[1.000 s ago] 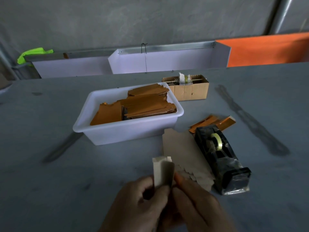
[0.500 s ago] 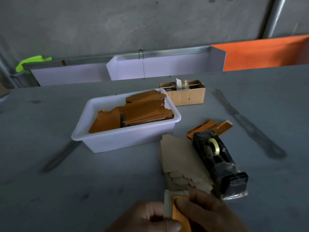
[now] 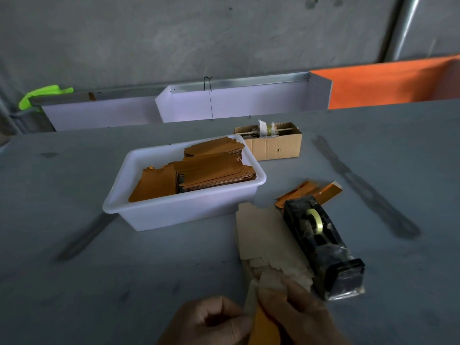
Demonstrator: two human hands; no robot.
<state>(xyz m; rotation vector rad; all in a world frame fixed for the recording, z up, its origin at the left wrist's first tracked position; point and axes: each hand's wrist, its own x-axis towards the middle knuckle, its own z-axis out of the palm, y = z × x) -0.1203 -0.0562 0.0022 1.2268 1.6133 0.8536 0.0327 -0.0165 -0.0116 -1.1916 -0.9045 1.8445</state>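
Observation:
At the bottom edge both hands hold one small flat carton blank (image 3: 258,307), pale on one face and orange on the other. My left hand (image 3: 211,322) grips its left side with curled fingers. Its right side is pinched by my right hand (image 3: 298,314), whose fingers cover the top. Just beyond lies a stack of pale flat blanks (image 3: 268,240) on the grey table (image 3: 99,282). A black tape dispenser (image 3: 321,247) with a yellowish roll stands right of that stack.
A white plastic tub (image 3: 174,212) holding stacks of orange blanks sits at centre. Behind it is a small cardboard box (image 3: 273,145). A few orange blanks (image 3: 308,190) lie behind the dispenser. White trays (image 3: 236,103) line the table's far edge.
The carton blank stood upright above my hands a second ago. It has since dropped low toward the bottom edge, with its orange face turned up and my right hand folded over it.

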